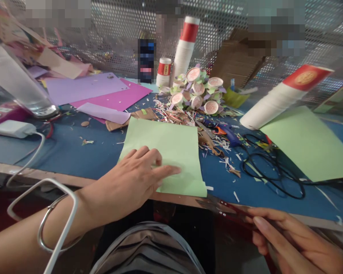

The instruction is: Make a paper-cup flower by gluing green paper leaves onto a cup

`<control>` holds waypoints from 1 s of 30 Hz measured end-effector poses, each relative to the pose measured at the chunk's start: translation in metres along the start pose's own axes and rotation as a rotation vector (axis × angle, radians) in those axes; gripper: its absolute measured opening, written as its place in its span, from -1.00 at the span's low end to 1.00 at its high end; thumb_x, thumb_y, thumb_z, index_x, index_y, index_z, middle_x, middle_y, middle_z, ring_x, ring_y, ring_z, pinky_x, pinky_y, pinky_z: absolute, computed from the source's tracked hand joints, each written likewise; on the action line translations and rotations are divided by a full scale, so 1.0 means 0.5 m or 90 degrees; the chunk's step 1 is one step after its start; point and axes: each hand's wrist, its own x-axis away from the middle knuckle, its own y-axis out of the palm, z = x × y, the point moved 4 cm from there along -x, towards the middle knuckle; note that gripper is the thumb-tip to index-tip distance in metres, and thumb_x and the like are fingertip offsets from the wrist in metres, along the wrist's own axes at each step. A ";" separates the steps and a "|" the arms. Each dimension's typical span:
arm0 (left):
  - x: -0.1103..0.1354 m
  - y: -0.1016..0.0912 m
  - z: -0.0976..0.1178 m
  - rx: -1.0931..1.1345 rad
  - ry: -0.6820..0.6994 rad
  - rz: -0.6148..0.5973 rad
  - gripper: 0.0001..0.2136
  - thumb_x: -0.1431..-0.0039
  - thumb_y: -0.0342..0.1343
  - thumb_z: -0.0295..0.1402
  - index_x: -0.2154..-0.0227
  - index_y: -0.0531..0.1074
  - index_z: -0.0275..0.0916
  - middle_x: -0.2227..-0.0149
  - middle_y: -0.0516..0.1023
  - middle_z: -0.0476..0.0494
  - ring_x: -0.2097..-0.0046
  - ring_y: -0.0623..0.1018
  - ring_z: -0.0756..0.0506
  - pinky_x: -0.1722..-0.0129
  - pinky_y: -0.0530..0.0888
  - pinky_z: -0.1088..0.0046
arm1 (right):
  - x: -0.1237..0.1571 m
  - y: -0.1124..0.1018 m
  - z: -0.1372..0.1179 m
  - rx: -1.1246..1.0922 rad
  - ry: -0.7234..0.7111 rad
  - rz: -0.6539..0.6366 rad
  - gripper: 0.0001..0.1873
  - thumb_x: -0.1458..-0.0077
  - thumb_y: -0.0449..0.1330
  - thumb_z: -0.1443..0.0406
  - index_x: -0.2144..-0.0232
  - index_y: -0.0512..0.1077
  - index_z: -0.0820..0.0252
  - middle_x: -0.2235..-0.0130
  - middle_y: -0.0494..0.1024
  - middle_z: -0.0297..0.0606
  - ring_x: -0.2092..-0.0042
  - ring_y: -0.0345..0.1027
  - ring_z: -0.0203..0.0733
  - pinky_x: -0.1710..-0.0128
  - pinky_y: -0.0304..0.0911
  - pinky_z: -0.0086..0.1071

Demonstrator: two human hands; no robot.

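Observation:
A sheet of light green paper (171, 142) lies at the front edge of the blue table, its near edge folded up in a strip. My left hand (140, 171) rests on it, thumb stretched out and the other fingers bent, pressing the sheet from above. In my right hand (288, 236) is a pair of scissors (225, 209) with dark red handles, held low beyond the table's front edge. The blades point left toward the paper's near right corner. My fingers partly cover the handles.
Paper scraps surround a cluster of decorated cups (198, 89). Paper cup stacks (286, 97) stand behind and lean at right. A purple glue gun (228, 134) has a looping black cord (251, 167). Purple sheets (85, 89), a glass (20, 80) and a white charger (14, 128) sit left.

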 end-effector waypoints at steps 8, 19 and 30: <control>0.003 0.042 0.001 0.027 0.217 -0.031 -0.53 -0.44 0.00 -0.41 -0.34 0.30 0.06 -0.46 0.21 -0.02 -0.47 0.20 -0.18 -0.45 0.13 0.13 | -0.014 -0.004 -0.021 0.057 -0.007 -0.009 -0.60 -0.03 0.35 -0.07 0.18 0.66 0.00 0.43 0.66 -0.31 0.51 0.54 -0.12 0.54 0.49 -0.40; -0.009 0.037 0.003 0.084 0.253 -0.060 -0.33 -0.32 0.14 0.03 -0.43 0.13 0.12 -0.51 0.05 -0.08 -0.50 0.09 -0.30 -0.47 0.06 -0.01 | -0.047 -0.005 -0.066 0.139 -0.082 -0.062 -0.66 -0.06 0.31 -0.07 0.28 0.69 -0.05 0.54 0.58 -0.36 0.61 0.43 -0.20 0.61 0.41 -0.45; -0.012 0.038 0.005 0.099 0.248 -0.071 -0.26 -0.26 0.10 0.17 -0.42 0.17 0.03 -0.50 0.05 -0.15 -0.51 0.05 -0.29 -0.50 -0.06 -0.01 | -0.052 0.006 -0.116 0.171 -0.123 -0.123 -0.69 -0.13 0.26 -0.07 0.32 0.68 -0.09 0.51 0.57 -0.34 0.56 0.47 -0.20 0.56 0.42 -0.47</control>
